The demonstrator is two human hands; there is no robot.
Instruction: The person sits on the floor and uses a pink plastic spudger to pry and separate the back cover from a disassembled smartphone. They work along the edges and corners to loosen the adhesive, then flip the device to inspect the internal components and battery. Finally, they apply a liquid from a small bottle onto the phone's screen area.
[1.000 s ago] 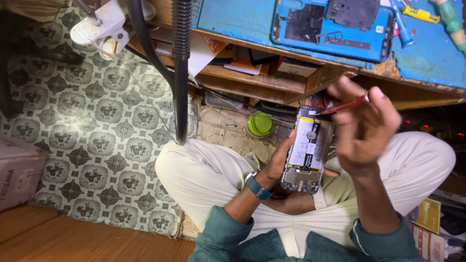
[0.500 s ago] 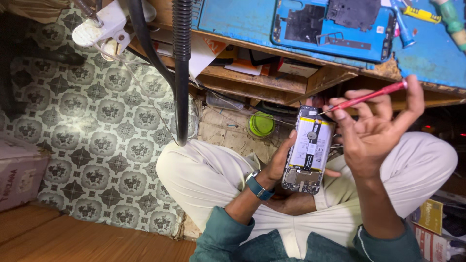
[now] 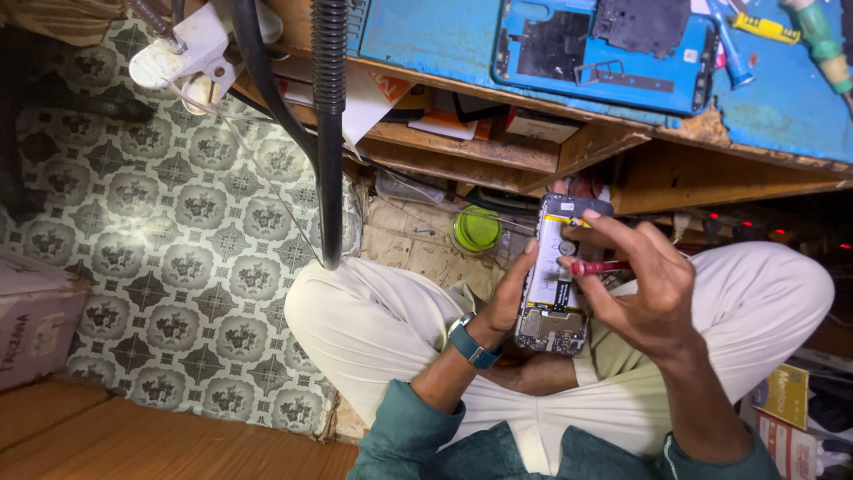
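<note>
My left hand (image 3: 509, 298) grips an opened phone (image 3: 555, 298) from its left side, back cover off, with the battery and circuit boards showing. My right hand (image 3: 647, 286) holds a small red-handled screwdriver (image 3: 597, 266), and its tip touches the phone's middle near the battery. Both hands are over my lap, above my crossed legs in light trousers. A blue watch (image 3: 473, 345) sits on my left wrist.
A wooden workbench (image 3: 622, 151) with a blue mat on top carries a blue phone frame (image 3: 604, 53) and screwdrivers (image 3: 822, 40). A black hose (image 3: 330, 133) hangs at the left. A green-lidded jar (image 3: 477, 229) stands on the patterned floor (image 3: 178, 222). Boxes (image 3: 791, 409) lie at the right.
My right hand has dropped from above the phone and turned the red screwdriver down, bringing its tip onto the phone's middle. The left hand has kept hold of the phone.
</note>
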